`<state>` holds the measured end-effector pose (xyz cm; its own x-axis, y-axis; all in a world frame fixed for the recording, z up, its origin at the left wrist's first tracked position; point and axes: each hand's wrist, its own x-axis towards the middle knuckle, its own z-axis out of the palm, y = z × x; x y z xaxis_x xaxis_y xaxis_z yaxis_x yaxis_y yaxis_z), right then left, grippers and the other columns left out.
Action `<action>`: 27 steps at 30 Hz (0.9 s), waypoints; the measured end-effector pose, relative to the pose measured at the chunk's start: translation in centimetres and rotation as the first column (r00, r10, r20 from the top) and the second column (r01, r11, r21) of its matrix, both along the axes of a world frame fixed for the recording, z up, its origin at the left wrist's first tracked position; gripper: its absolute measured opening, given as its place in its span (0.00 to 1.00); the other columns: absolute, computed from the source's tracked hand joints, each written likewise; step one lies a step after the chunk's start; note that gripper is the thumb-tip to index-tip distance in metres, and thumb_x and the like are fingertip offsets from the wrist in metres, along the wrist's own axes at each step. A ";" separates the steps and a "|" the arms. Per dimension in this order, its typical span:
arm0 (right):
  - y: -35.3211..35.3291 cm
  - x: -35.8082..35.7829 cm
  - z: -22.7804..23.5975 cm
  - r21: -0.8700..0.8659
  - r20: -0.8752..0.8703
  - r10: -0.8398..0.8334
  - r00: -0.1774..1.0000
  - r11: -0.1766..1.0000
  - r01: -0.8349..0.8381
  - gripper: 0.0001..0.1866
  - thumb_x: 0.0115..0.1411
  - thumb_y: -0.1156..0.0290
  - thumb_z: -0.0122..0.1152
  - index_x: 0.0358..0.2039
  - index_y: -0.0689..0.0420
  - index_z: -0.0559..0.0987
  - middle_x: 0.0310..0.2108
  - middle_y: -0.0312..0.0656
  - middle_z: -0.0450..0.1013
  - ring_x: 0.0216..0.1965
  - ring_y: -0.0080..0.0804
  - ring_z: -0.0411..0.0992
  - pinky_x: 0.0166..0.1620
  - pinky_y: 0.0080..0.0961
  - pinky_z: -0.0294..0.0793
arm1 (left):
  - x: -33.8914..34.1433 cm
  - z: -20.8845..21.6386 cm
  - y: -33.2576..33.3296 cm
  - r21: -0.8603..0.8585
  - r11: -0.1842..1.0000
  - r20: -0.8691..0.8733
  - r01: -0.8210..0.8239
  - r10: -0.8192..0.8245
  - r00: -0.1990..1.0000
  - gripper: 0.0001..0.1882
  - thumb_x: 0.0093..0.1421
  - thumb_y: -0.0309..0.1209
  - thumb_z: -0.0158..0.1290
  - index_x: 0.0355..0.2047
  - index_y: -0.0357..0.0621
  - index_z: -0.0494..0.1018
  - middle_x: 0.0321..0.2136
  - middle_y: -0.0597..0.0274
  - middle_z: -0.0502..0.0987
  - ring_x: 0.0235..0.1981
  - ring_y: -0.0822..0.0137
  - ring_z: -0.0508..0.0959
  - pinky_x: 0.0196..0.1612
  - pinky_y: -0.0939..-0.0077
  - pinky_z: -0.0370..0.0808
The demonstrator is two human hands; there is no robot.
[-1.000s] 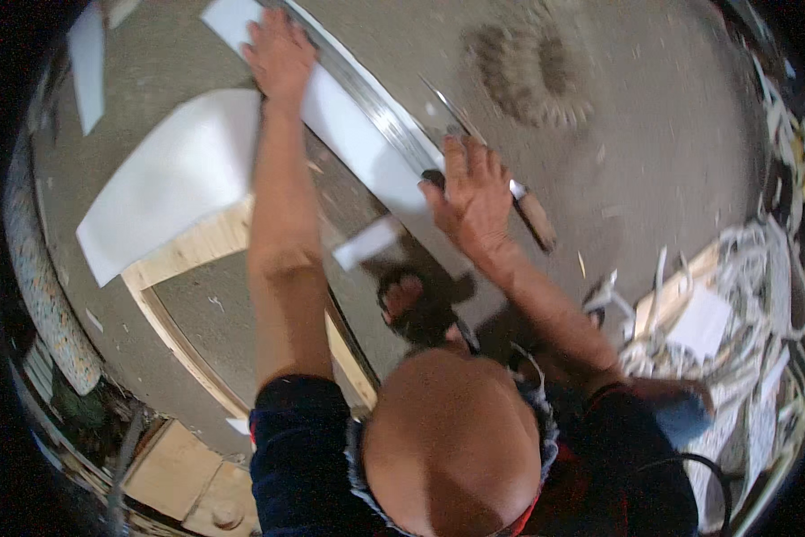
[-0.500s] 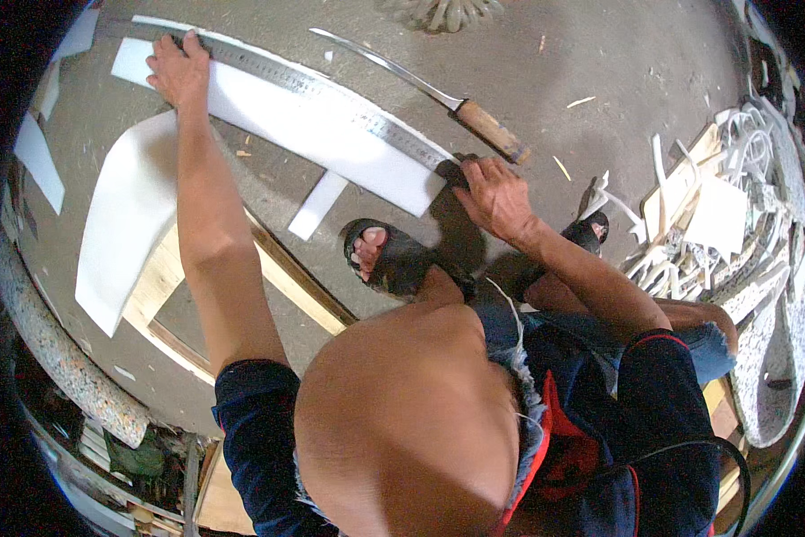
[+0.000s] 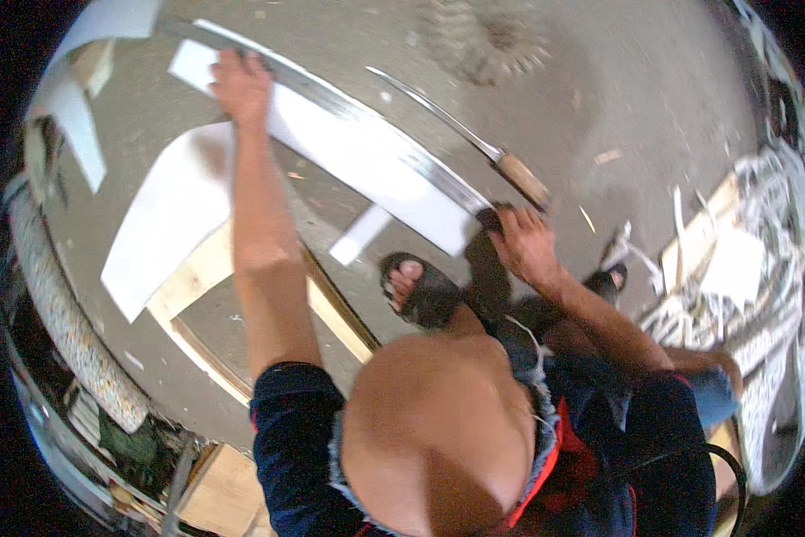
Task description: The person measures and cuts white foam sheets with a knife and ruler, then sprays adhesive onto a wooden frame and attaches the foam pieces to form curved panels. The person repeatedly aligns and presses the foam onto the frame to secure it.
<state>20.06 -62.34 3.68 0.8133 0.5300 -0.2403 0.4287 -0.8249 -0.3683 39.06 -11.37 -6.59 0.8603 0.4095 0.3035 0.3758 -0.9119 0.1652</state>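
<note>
A long metal ruler (image 3: 366, 116) lies along the far edge of a white foam strip (image 3: 357, 166) on the floor. My left hand (image 3: 243, 88) rests on its far-left part, fingers spread and pressing down over ruler and foam. At the near right end, my right hand (image 3: 525, 246) has its fingers curled at the ruler's tip; the exact grip is partly hidden. A long curved knife (image 3: 520, 182) with a wooden handle lies on the floor just beyond the ruler, apart from both hands. A small white foam piece (image 3: 360, 235) sits below the strip.
Beside my left forearm, a larger white foam sheet (image 3: 165, 219) overlaps a wooden frame (image 3: 192, 273). A speckled foam roll (image 3: 71, 313) lies at the left. Foam scraps (image 3: 733, 259) are heaped at the right. My sandalled foot (image 3: 420, 291) is close to the strip.
The whole view has shifted, so everything appears lower and farther right. Both hands remain at the same places on the ruler, and the knife lies where it was.
</note>
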 end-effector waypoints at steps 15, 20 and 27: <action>0.1 -0.2 -0.4 0.004 -0.013 -0.005 1.000 1.000 0.005 0.21 0.56 0.61 0.67 0.45 0.59 0.73 0.37 0.49 0.73 0.40 0.50 0.75 0.41 0.45 0.77 | -0.5 2.2 -2.6 -0.184 0.981 0.050 -0.067 0.077 0.996 0.29 0.69 0.43 0.44 0.63 0.35 0.65 0.67 0.44 0.61 0.69 0.37 0.56 0.69 0.37 0.49; 0.2 -0.2 -0.3 -0.012 -0.019 0.005 1.000 1.000 -0.005 0.23 0.55 0.65 0.67 0.48 0.60 0.73 0.39 0.50 0.74 0.41 0.51 0.75 0.42 0.44 0.77 | -0.5 1.7 -2.3 -0.208 0.976 0.056 -0.063 0.076 0.996 0.30 0.69 0.44 0.43 0.65 0.37 0.64 0.68 0.45 0.59 0.71 0.40 0.53 0.70 0.39 0.45; 0.2 -0.2 -0.1 0.000 -0.013 0.004 1.000 1.000 -0.004 0.25 0.54 0.67 0.69 0.50 0.61 0.73 0.41 0.50 0.74 0.42 0.50 0.76 0.43 0.43 0.77 | -0.4 2.3 -2.5 -0.161 0.985 0.020 -0.061 0.065 0.998 0.29 0.69 0.44 0.43 0.65 0.38 0.64 0.68 0.46 0.60 0.70 0.38 0.54 0.69 0.36 0.48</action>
